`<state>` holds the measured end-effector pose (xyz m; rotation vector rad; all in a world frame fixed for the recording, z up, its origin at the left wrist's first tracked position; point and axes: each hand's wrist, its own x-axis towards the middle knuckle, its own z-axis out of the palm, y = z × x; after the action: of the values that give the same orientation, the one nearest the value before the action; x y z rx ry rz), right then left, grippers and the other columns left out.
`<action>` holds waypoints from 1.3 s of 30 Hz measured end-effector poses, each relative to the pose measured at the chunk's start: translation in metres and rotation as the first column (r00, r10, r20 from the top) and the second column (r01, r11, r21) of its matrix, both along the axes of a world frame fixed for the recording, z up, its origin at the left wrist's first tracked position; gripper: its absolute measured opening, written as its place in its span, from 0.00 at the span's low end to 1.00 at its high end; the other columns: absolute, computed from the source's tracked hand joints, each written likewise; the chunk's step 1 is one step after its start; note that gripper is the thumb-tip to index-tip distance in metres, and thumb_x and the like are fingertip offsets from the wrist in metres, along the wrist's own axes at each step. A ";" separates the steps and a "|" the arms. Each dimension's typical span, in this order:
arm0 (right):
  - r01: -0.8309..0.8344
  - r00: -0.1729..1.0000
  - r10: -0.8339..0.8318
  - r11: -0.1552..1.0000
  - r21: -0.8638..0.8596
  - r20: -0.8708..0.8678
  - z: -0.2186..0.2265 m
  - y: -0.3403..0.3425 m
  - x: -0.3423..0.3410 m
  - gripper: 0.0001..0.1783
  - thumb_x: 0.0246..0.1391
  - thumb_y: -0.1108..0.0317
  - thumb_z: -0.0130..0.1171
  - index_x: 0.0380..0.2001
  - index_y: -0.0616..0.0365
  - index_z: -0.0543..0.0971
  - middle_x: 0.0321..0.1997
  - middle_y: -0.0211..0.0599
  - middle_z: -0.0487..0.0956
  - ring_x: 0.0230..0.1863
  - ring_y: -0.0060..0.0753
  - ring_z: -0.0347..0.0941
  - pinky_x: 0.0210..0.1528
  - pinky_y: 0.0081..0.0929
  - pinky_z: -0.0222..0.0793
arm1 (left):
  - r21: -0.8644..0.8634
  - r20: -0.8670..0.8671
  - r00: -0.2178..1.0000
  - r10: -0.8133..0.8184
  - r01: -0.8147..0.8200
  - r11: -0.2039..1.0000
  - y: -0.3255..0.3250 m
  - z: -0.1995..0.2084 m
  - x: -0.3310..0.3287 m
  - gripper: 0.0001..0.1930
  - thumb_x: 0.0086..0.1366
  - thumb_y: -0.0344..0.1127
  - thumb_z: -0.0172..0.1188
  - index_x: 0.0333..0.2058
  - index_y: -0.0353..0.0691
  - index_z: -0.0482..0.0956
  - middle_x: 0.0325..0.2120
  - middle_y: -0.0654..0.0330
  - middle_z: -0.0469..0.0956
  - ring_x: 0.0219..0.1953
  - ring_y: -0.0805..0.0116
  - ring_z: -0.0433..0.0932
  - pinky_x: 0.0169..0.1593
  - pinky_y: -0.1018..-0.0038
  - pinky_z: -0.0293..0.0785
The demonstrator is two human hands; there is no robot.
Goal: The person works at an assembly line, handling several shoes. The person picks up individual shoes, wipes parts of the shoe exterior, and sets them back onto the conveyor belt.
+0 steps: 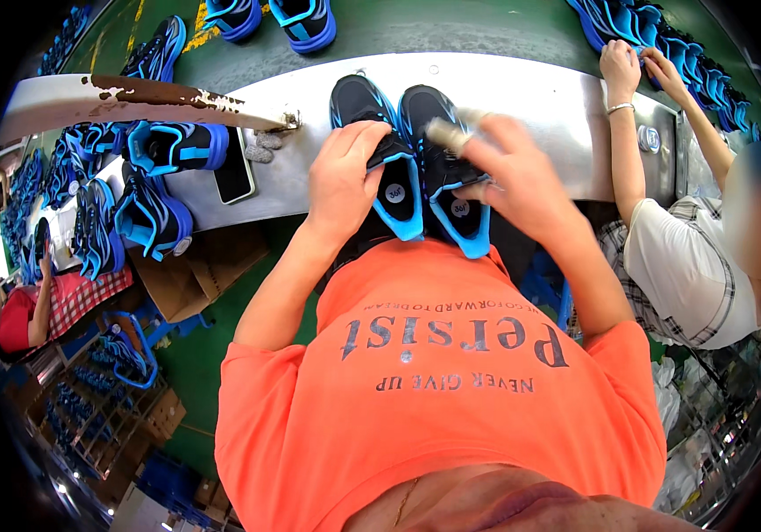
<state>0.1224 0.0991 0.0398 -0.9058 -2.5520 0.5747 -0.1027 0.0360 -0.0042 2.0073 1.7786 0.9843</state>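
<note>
A pair of black sneakers with bright blue lining stands side by side before me on the metal bench, toes pointing away and heels toward my shirt. At the left sneaker (361, 96), my left hand (343, 176) is closed on the tongue and collar edge. Over the right sneaker (420, 105) is my right hand (522, 173), smeared by motion. Beige covers wrap some of its fingers, which reach across the shoe's opening. Whether those fingers grip the shoe is unclear. Round pale labels show on both insoles.
On the metal bench (522, 84) lie a phone (234, 168) and small grey lumps (262, 146), left, beside more sneakers (154, 208). A rusty-edged bar (159, 102) crosses there. Beyond, a green belt (398, 31) carries shoes. A co-worker's hands (624, 71) handle sneakers at right.
</note>
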 end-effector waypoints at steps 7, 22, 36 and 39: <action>0.141 0.986 -0.164 0.932 -0.334 -0.042 -0.025 -0.008 -0.004 0.21 0.42 0.78 0.64 0.43 0.58 0.77 0.42 0.44 0.78 0.38 0.50 0.76 0.40 0.36 0.74 | -0.045 0.103 0.995 0.000 0.005 0.999 -0.021 -0.005 0.017 0.25 0.43 0.19 0.63 0.44 0.41 0.76 0.40 0.56 0.77 0.44 0.52 0.76 0.47 0.64 0.74; 0.018 0.996 -0.030 0.989 0.148 0.079 -0.037 -0.042 -0.012 0.26 0.48 0.75 0.55 0.54 0.60 0.70 0.54 0.49 0.68 0.50 0.52 0.70 0.46 0.37 0.74 | 0.145 -0.160 0.987 -0.006 0.029 0.989 -0.021 -0.033 0.018 0.15 0.52 0.28 0.57 0.40 0.47 0.81 0.61 0.53 0.67 0.36 0.61 0.71 0.41 0.67 0.66; -0.201 0.976 0.205 0.978 -0.051 0.068 -0.034 -0.032 -0.018 0.29 0.49 0.66 0.62 0.54 0.63 0.71 0.61 0.60 0.63 0.62 0.58 0.62 0.64 0.43 0.59 | -0.064 -0.096 0.988 -0.118 0.113 0.992 0.005 -0.007 -0.007 0.26 0.62 0.38 0.58 0.59 0.44 0.68 0.64 0.49 0.60 0.59 0.44 0.61 0.62 0.57 0.59; -0.189 0.981 0.148 0.889 -0.418 -0.128 0.002 -0.003 -0.005 0.20 0.51 0.66 0.63 0.49 0.53 0.80 0.51 0.54 0.72 0.55 0.55 0.68 0.55 0.37 0.68 | -0.032 -0.017 0.994 -0.104 0.104 0.994 0.019 0.006 -0.019 0.19 0.63 0.40 0.58 0.51 0.40 0.77 0.56 0.50 0.71 0.51 0.50 0.70 0.56 0.61 0.65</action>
<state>0.1176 0.0957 0.0419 -0.7677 -2.4754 1.2405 -0.1220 0.0545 0.0017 2.0728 1.6694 0.9035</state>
